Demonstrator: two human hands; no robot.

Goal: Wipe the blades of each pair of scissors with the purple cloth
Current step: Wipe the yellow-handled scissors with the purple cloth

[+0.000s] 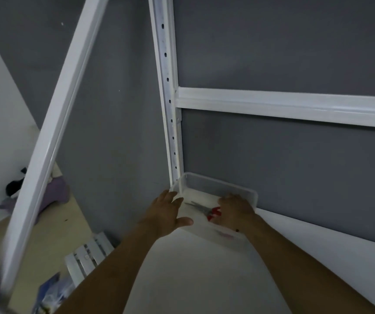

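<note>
A single pair of scissors (204, 209) lay inside a clear plastic bin (204, 181). Its grey metal blades were closed together and pointed up-left toward the left hand, and its bright red handles sat at the right, partly under the right hand. The bin stood on a white shelf (204, 279), pushed into the back corner where a slotted white upright (168, 98) met the grey wall (295, 155).

The left hand (166, 214) rested against the bin's left side with fingers straight and spread, the thumb out along the near edge; it clasped nothing. The right hand (236, 208) lay over the right part of the bin, fingers bent downward just beside the red handles. Whether it gripped the bin wall, the scissors or nothing could not be told.

The purple cloth (55, 189) was well apart from both hands. It lay crumpled on a lower beige surface (53, 234) at the left, partly hidden behind a slanting white post (53, 123), with a black object (14, 185) just beside it. A white slatted piece (89, 252) and a blue-and-white packet (50, 291) lay nearer on that surface.
</note>
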